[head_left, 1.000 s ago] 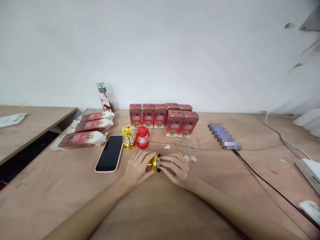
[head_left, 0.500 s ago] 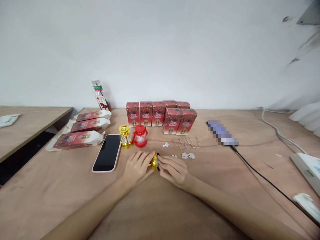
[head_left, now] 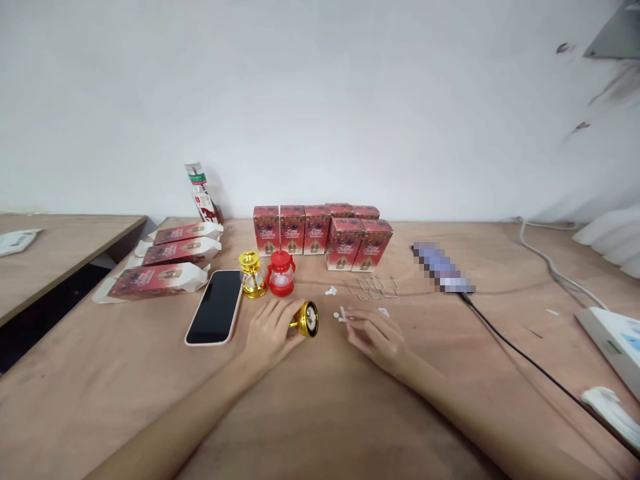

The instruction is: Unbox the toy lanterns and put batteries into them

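Observation:
My left hand (head_left: 270,333) is closed around a small gold lantern (head_left: 306,319), tipped on its side with its round underside facing right. White and dark parts show inside that base. To its right, my right hand (head_left: 375,337) pinches a small white piece (head_left: 343,312) at its fingertips, just over the table. Tiny white discs (head_left: 337,315) lie beside those fingertips. Another white piece (head_left: 383,311) lies partly behind the right hand. Beyond the left hand stand a gold lantern (head_left: 253,277) and a red lantern (head_left: 281,275), both upright.
Red printed boxes (head_left: 316,230) stand in a group at the back. Opened boxes (head_left: 157,280) lie at left, near a phone (head_left: 214,308) and a bottle (head_left: 203,193). Thin wire pieces (head_left: 371,287) lie before the boxes. A second phone (head_left: 443,268) trails a black cable (head_left: 525,373).
My right hand has moved off the lantern's base to the right and pinches a small white piece. The lantern's underside is now uncovered, still in my left hand.

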Demonstrator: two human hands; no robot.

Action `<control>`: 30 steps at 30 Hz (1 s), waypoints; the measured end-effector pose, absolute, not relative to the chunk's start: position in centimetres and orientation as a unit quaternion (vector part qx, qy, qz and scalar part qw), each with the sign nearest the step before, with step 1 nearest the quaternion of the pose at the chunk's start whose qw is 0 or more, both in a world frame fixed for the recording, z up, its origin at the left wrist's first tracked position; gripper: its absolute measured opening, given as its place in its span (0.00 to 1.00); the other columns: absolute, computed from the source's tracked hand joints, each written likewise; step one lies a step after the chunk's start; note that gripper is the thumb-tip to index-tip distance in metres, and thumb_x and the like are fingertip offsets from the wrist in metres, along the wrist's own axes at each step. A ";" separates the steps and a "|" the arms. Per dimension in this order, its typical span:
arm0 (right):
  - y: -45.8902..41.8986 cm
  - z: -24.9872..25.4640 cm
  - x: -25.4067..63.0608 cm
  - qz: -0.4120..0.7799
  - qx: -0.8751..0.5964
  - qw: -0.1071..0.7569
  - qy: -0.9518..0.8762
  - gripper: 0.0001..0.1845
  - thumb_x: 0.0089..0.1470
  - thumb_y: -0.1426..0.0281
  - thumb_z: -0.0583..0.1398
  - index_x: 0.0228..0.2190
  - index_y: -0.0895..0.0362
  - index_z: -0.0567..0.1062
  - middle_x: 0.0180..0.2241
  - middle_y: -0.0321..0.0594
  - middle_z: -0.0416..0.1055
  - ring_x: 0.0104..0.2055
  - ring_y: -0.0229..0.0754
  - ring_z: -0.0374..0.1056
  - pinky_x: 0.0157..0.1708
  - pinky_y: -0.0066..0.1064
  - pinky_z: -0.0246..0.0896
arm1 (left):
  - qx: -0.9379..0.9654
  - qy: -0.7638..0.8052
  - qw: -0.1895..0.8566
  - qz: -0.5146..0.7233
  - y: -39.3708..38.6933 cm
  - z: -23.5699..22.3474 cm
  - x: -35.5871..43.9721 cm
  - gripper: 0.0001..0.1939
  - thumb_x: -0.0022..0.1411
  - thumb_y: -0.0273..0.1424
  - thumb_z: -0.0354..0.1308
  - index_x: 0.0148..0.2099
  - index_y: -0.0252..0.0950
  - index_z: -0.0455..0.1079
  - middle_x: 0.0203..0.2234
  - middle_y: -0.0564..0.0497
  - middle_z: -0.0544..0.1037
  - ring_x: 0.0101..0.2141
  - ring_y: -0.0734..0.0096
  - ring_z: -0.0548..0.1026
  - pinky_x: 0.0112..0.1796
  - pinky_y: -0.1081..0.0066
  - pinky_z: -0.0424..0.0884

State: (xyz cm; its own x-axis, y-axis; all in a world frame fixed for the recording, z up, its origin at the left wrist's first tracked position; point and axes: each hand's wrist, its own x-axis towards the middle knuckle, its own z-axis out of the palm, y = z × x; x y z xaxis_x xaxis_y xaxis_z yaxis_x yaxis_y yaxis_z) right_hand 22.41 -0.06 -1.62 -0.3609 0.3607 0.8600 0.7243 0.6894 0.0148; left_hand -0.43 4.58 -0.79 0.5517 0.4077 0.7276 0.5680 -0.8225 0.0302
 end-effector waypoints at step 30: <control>-1.5 -2.0 23.4 -0.196 -0.394 0.434 -0.786 0.05 0.55 0.78 0.58 0.35 0.57 0.70 0.34 0.45 0.68 0.37 0.43 0.67 0.35 0.34 0.66 | -0.874 -0.232 0.101 -0.415 4.4 -0.1 -0.6 0.19 0.63 0.39 0.52 0.52 0.34 0.64 0.37 0.43 0.77 0.36 0.64 0.75 0.37 0.67 0.66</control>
State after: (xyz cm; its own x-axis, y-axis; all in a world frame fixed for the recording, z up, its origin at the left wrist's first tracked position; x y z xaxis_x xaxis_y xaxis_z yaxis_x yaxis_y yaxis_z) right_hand 23.37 -1.47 -2.00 -0.3136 0.4486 0.8369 0.7895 0.6129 -0.0327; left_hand -0.64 4.43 -0.14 0.5488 0.3215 0.7717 0.4890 -0.8722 0.0157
